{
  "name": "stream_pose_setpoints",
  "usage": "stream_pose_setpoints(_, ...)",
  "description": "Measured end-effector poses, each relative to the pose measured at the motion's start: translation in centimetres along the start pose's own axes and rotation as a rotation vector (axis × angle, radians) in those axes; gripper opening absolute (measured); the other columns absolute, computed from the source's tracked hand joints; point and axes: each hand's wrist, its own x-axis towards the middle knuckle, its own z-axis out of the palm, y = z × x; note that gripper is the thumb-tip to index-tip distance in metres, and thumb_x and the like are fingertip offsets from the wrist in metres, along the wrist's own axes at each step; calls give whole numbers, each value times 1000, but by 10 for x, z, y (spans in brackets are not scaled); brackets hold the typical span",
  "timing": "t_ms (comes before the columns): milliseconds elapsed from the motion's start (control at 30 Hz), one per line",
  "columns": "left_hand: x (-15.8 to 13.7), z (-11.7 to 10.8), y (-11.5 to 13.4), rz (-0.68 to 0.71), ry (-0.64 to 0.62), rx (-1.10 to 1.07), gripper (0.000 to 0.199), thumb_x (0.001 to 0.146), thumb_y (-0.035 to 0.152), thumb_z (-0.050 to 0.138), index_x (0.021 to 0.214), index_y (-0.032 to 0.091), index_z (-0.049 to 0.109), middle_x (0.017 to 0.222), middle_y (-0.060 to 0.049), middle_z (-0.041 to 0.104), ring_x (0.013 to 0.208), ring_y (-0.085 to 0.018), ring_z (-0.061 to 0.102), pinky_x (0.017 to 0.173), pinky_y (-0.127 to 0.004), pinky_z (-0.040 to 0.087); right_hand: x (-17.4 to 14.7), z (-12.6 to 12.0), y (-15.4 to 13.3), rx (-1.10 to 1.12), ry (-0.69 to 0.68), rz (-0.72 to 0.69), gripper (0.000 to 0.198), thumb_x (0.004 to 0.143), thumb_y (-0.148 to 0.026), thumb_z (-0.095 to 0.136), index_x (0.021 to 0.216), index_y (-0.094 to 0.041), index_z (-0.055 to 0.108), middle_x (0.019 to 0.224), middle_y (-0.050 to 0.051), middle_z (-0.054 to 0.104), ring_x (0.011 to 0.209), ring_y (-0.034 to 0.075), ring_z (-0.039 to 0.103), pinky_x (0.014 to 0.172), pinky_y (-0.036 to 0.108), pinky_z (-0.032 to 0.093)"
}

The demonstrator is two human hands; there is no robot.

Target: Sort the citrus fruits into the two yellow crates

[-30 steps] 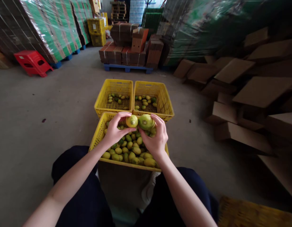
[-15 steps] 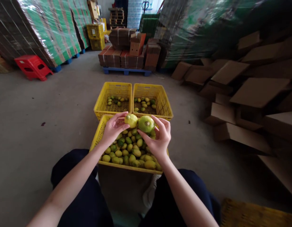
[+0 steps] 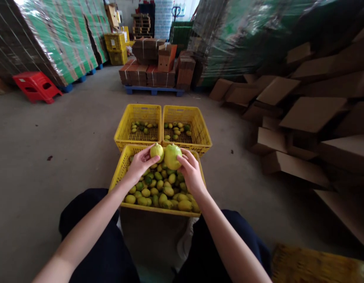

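My left hand [image 3: 143,162] is closed around a small yellow lemon [image 3: 157,151], thumb in front of it. Beside it, my right hand [image 3: 190,168] grips a larger yellow-green lemon [image 3: 172,156] from its right side. The two fruits are held side by side, almost touching, above the near yellow crate [image 3: 159,210]. That crate holds many green and yellow lemons [image 3: 159,184], partly hidden under my hands.
Just beyond stand two yellow crates, a left one [image 3: 119,127] and a right one [image 3: 204,129], each with several lemons on its bottom. Cardboard boxes [image 3: 314,114] are heaped at right. A red stool [image 3: 37,87] stands at left, and a blue pallet [image 3: 154,90] with stacked cartons farther back.
My right hand has turned the larger lemon, so its tip now points up and its side faces me. The smaller lemon has tilted upward too. The whole view has shifted slightly.
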Motion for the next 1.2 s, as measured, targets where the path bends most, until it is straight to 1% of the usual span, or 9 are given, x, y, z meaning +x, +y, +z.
stream_pose_setpoints(167,-2,0,3,-36,-44,-33,49,66,33,82,112,20,70,118,-6,69,117,-24,59,100,-33,45,-2,3,0,-31,-43,-34,35,71,-40,74,101,-25,63,91,-1,70,77,17,63,68,26,49)
stream_pose_setpoints(300,-2,-2,5,-119,-79,-72,47,65,38,82,108,20,72,107,-6,72,105,-24,64,92,-33,49,-1,5,1,-28,-37,-38,36,67,-41,78,96,-23,64,84,-1,70,75,17,63,68,27,50)
stream_pose_setpoints(500,1,-2,6,-114,-66,-127,41,65,35,83,101,18,72,100,-4,72,98,-19,65,88,-27,48,-2,5,1,44,-28,60,36,69,-45,75,96,-24,64,85,-1,68,75,17,63,62,25,50)
stream_pose_setpoints(700,3,0,6,-203,-7,-247,33,68,28,81,95,15,68,92,-5,72,90,-16,67,83,-25,51,-2,9,-4,235,-54,137,31,71,-43,71,93,-24,61,103,1,69,89,21,65,66,30,56)
stream_pose_setpoints(833,3,-2,3,-248,-48,-233,27,73,27,77,95,14,69,92,-6,73,88,-17,68,82,-26,53,1,8,-3,233,-34,205,30,72,-45,68,91,-23,62,93,2,71,84,23,67,62,33,58)
stream_pose_setpoints(933,1,-3,2,-295,-65,-220,24,76,28,75,94,14,69,92,-7,73,85,-17,69,79,-27,56,4,6,-2,198,28,286,32,73,-49,63,87,-21,64,76,3,71,71,24,68,47,31,53)
stream_pose_setpoints(1033,0,-1,6,-342,-82,-215,23,80,29,71,96,13,69,92,-8,73,79,-16,70,72,-26,58,5,4,-2,188,72,340,32,73,-50,62,83,-19,64,63,2,67,56,20,64,32,23,38)
stream_pose_setpoints(1133,-2,1,10,-387,-103,-218,22,83,29,69,97,12,69,88,-8,74,72,-15,70,67,-23,59,6,4,-4,223,26,422,30,75,-47,62,81,-18,64,57,1,64,46,16,61,27,19,27)
stream_pose_setpoints(1200,-2,3,11,-402,-107,-244,21,84,28,67,96,11,69,86,-8,74,70,-15,71,66,-22,60,7,4,-6,295,3,468,27,77,-45,61,80,-18,63,56,1,64,44,14,59,27,17,28)
